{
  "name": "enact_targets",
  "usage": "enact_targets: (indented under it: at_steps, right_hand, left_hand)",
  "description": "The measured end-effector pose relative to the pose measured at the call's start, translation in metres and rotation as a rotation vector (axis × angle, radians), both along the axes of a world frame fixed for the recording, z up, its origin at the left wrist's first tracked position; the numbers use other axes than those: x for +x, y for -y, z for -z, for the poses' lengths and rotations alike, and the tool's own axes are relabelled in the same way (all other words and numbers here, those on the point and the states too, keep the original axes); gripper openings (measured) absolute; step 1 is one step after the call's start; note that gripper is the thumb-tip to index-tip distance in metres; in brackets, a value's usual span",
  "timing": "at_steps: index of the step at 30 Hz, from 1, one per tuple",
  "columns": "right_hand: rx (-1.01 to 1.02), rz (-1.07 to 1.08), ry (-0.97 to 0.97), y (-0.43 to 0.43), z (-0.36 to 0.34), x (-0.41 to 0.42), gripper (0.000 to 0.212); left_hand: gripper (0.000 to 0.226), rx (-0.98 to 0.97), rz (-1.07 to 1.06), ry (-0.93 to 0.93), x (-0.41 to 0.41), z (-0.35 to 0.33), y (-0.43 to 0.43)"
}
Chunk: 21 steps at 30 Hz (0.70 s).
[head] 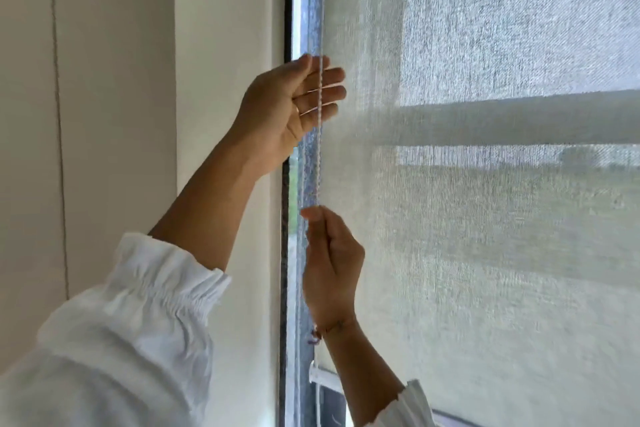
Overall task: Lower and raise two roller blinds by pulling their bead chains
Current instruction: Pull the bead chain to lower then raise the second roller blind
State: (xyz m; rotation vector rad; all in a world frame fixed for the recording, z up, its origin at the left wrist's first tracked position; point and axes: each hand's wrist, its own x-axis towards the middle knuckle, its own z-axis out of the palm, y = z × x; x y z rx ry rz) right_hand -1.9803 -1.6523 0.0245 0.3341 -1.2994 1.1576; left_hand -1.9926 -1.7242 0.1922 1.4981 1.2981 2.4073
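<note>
A sheer white roller blind (485, 218) covers most of the window, its bottom bar (325, 380) low near my right wrist. A white bead chain (319, 163) hangs in two strands along the blind's left edge. My left hand (294, 107) is raised beside the chain, palm open and fingers spread, with one strand running across the fingers but not gripped. Lower down, my right hand (330, 263) is closed, pinching the chain between thumb and fingers.
A white wall (228, 45) and the dark window frame (286, 184) stand just left of the chain. A horizontal window bar (519, 121) shows through the fabric. Both of my arms wear white sleeves with gathered cuffs, and a thread bracelet sits on my right wrist.
</note>
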Motion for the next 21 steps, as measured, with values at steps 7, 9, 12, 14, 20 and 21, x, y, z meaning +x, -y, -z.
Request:
enact_targets:
  at_steps: [7, 9, 12, 14, 20, 21]
  right_hand:
    - [-0.059, -0.228, 0.23, -0.01, 0.038, -0.002, 0.022]
    - [-0.083, -0.39, 0.297, -0.014, 0.036, -0.005, 0.022]
    - [-0.093, -0.402, 0.343, -0.027, 0.024, -0.011, 0.035]
    - [-0.196, -0.48, 0.304, -0.035, 0.007, -0.012, 0.047]
    - [-0.221, -0.699, 0.24, -0.034, -0.075, 0.002, 0.032]
    - [-0.196, -0.706, 0.228, -0.029, -0.088, 0.006, 0.027]
  left_hand:
    - [0.037, 0.137, -0.217, 0.015, 0.004, 0.026, -0.034]
    - [0.039, 0.228, -0.179, -0.02, 0.003, 0.036, -0.034]
    - [0.039, 0.245, -0.155, -0.039, 0.002, 0.054, -0.034]
    - [0.039, 0.217, -0.197, -0.025, -0.001, 0.071, -0.033]
    - [0.036, 0.092, -0.334, -0.005, -0.01, 0.13, -0.031]
    - [0.035, 0.061, -0.358, -0.005, -0.011, 0.142, -0.032]
